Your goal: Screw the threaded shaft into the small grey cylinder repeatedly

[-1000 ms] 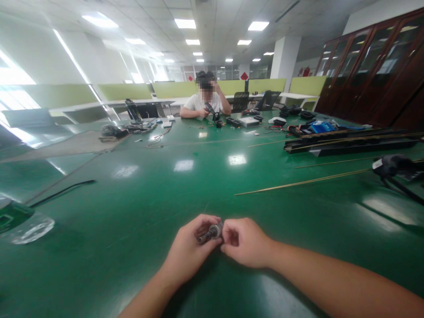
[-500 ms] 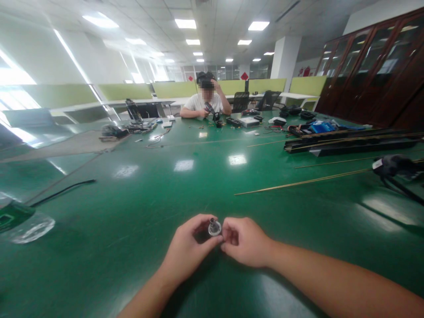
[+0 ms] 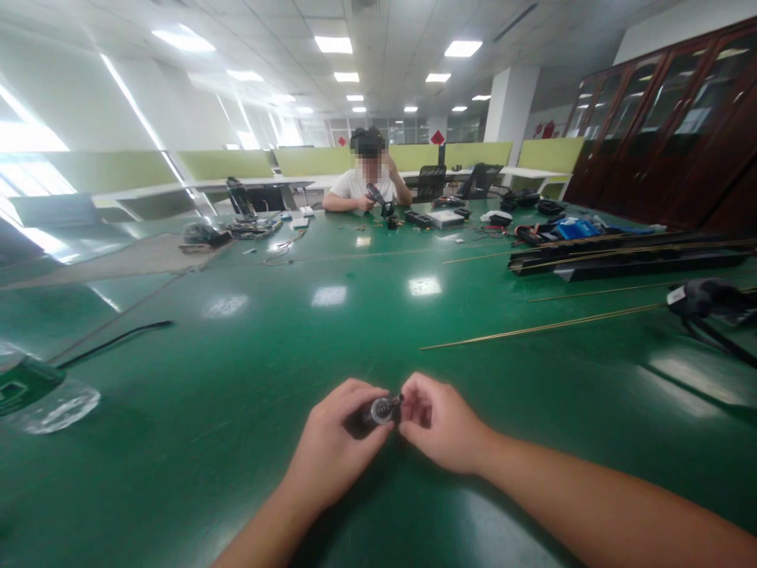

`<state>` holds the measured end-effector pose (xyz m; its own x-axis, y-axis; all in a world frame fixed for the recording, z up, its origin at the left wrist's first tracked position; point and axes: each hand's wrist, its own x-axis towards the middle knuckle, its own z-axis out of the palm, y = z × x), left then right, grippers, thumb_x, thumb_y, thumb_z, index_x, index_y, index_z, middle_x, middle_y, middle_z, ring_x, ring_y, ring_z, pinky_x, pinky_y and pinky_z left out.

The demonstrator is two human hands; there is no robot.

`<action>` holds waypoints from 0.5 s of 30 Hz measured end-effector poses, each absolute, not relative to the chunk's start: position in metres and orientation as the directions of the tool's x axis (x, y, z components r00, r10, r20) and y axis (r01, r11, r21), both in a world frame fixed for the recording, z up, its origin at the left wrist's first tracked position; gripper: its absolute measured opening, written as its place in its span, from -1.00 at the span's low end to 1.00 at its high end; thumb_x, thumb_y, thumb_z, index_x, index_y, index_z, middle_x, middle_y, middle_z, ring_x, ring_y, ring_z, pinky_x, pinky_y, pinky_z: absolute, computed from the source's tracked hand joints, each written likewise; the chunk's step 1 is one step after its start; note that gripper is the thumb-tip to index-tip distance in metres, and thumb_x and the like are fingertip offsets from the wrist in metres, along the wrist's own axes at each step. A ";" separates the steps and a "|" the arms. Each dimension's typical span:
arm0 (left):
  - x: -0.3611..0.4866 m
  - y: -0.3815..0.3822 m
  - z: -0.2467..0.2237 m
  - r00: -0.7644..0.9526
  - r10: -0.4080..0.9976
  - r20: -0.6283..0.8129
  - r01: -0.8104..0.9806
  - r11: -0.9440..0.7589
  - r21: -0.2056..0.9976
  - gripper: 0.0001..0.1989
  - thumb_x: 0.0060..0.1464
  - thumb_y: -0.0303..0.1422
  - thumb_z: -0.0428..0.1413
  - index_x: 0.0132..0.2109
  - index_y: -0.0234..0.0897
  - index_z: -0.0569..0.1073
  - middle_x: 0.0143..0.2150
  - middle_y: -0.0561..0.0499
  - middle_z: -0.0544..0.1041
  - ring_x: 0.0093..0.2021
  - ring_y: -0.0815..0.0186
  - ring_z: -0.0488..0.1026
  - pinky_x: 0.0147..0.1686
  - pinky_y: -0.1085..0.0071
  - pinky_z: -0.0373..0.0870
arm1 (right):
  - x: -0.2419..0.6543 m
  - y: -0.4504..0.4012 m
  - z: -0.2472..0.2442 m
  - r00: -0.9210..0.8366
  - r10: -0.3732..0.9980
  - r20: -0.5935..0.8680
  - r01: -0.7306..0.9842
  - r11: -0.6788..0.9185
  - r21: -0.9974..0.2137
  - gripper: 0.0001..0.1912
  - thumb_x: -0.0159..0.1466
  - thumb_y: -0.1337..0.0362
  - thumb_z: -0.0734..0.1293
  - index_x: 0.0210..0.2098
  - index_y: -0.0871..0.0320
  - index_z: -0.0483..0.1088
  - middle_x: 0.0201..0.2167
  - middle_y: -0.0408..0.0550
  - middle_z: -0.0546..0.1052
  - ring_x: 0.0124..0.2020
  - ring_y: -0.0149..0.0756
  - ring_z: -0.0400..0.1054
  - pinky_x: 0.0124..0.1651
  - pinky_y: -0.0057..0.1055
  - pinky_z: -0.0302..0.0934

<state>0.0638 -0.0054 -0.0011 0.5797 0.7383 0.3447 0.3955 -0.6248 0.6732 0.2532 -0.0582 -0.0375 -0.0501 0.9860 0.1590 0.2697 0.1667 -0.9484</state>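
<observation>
Your left hand [image 3: 331, 442] grasps the metal part [image 3: 377, 412], nearer you than, and left of, the paired brass rods [image 3: 520, 328]. Its stem [image 3: 387, 407], upright half a second ago, now leans toward your right hand [image 3: 441, 422], half-curled; whether that grips it cannot be told. Well left of the rods, the bottle [image 3: 65, 406] bears a green label [image 3: 29, 386]; its text is illegible.

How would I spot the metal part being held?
Find the big green table, then look to the picture's lower middle. There the left hand holds the metal part, close beside the right hand. Unlike the long golden rods farther off, it is short, grey and round-bodied, with a narrow stem.
</observation>
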 end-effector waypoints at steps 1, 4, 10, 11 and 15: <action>0.064 -0.006 -0.001 0.578 0.737 0.350 0.403 -0.631 0.663 -0.81 0.08 -0.38 0.23 -0.12 -0.11 0.56 -0.19 0.07 0.53 -0.17 0.32 0.48 -0.17 0.43 0.39 | 0.253 -0.058 -0.038 -0.051 0.987 0.152 0.257 0.160 -0.953 -0.73 0.09 0.50 0.33 -0.26 0.10 0.28 -0.43 -0.23 0.45 -0.51 -0.45 0.28 -0.45 -0.53 0.17; 0.064 -0.006 0.000 0.582 0.730 0.357 0.409 -0.643 0.648 -0.80 0.10 -0.39 0.21 -0.10 -0.10 0.57 -0.18 0.06 0.52 -0.17 0.32 0.47 -0.18 0.44 0.40 | 0.253 -0.057 -0.039 -0.053 0.989 0.141 0.245 0.149 -0.958 -0.69 0.09 0.50 0.34 -0.20 0.10 0.30 -0.39 -0.23 0.46 -0.52 -0.46 0.28 -0.45 -0.54 0.18; 0.062 -0.006 -0.005 0.597 0.703 0.387 0.390 -0.676 0.625 -0.69 0.07 -0.44 0.21 -0.02 -0.09 0.50 -0.15 0.07 0.53 -0.16 0.32 0.48 -0.14 0.43 0.40 | 0.254 -0.056 -0.042 -0.040 0.990 0.137 0.284 0.143 -0.948 -0.66 0.10 0.49 0.35 -0.15 0.07 0.33 -0.38 -0.23 0.48 -0.52 -0.45 0.30 -0.44 -0.53 0.17; 0.062 -0.006 -0.006 0.594 0.704 0.389 0.396 -0.677 0.621 -0.68 0.06 -0.45 0.22 -0.02 -0.09 0.49 -0.15 0.07 0.53 -0.16 0.31 0.48 -0.13 0.42 0.39 | 0.254 -0.056 -0.043 -0.042 0.990 0.135 0.291 0.142 -0.946 -0.66 0.10 0.48 0.35 -0.15 0.07 0.34 -0.39 -0.23 0.48 -0.52 -0.45 0.30 -0.44 -0.52 0.17; 0.063 -0.007 -0.005 0.591 0.717 0.371 0.412 -0.663 0.625 -0.74 0.04 -0.46 0.23 -0.10 -0.12 0.48 -0.18 0.08 0.53 -0.18 0.31 0.47 -0.16 0.42 0.38 | 0.254 -0.056 -0.042 -0.045 0.988 0.146 0.293 0.152 -0.944 -0.67 0.11 0.49 0.34 -0.15 0.08 0.36 -0.34 -0.20 0.50 -0.48 -0.44 0.33 -0.40 -0.51 0.19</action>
